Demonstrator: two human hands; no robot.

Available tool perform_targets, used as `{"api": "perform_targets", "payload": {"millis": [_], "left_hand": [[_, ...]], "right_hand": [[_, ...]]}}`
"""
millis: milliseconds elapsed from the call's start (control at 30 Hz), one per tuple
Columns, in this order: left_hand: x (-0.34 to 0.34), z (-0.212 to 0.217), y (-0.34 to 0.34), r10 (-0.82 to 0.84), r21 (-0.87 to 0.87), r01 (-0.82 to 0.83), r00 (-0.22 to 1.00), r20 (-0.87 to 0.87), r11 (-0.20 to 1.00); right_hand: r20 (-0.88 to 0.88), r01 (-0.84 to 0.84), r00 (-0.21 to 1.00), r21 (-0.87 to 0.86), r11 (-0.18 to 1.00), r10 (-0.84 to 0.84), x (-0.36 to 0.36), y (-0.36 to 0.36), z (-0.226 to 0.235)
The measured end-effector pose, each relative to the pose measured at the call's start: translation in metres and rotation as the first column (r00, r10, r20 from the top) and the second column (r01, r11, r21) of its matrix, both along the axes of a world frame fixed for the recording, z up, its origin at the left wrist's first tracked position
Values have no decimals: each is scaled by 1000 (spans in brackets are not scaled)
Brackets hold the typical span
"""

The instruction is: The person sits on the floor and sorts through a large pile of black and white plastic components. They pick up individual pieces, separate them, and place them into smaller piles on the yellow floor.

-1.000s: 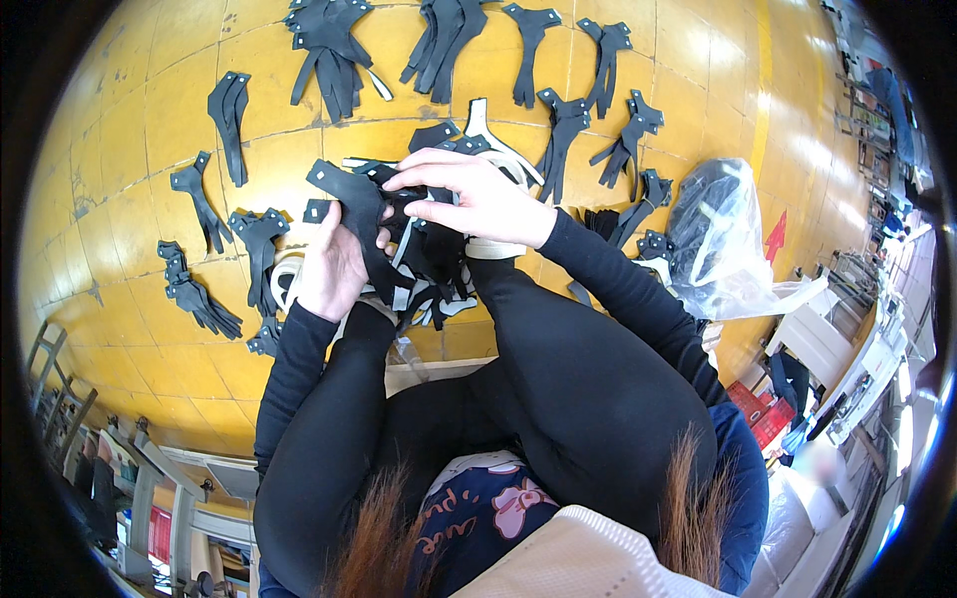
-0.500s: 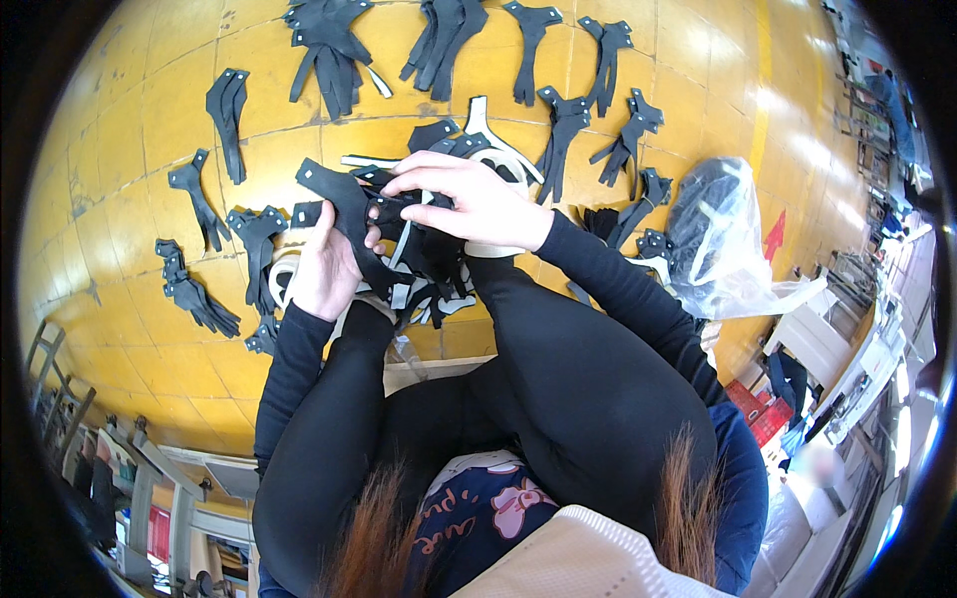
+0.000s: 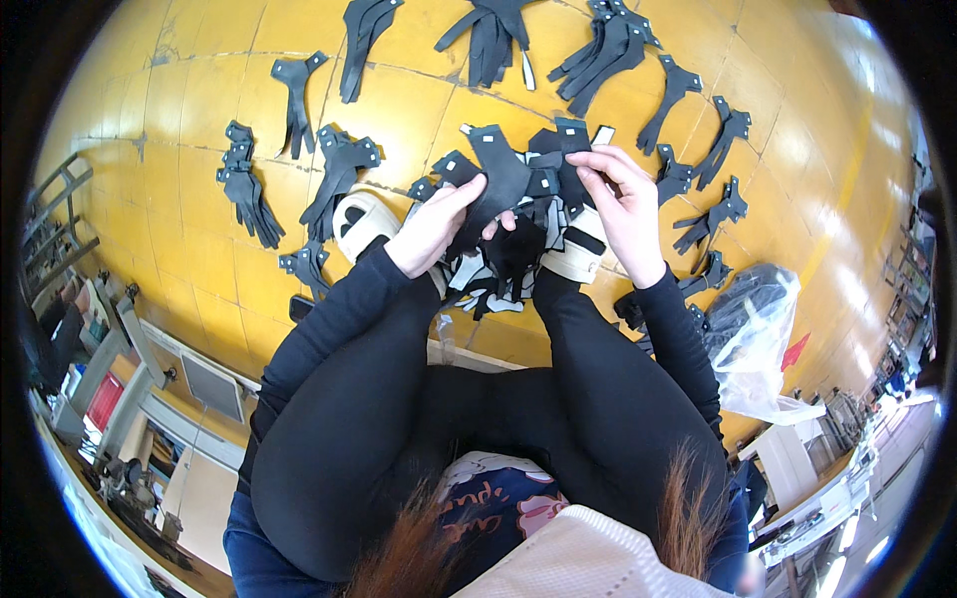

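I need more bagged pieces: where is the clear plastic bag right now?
In the head view, the clear plastic bag lies on the yellow floor at the person's right, just beyond the right forearm.

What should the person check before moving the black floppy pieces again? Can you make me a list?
1. Left hand has a grip on a black cut piece: ok.
2. Right hand pinches the bunch of black pieces: ok.
3. Pieces in hand are lined up evenly: cannot tell.
4. Sorted piles lie apart on the yellow floor: ok.
5. Plastic bag is away from the hands: ok.
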State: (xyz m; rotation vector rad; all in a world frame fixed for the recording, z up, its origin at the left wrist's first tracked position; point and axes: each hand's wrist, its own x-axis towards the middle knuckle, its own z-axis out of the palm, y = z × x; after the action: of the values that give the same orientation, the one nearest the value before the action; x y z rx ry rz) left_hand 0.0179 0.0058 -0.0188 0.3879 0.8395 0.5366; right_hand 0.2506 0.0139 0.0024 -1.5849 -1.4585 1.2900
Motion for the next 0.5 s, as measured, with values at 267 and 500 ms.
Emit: {"api": "perform_targets", "payload": {"millis": [267,500], "left_hand": [[-3,-10,-10,-178,-34,176,982,-57,984],[-5,-14,-14,-213,-46,210,975,-60,977]], "right_hand": [[10,-181,983,7,983,181,-16,-3,-2],[-111,-285,954,-47,957,278,-19,-3,-2]]}}
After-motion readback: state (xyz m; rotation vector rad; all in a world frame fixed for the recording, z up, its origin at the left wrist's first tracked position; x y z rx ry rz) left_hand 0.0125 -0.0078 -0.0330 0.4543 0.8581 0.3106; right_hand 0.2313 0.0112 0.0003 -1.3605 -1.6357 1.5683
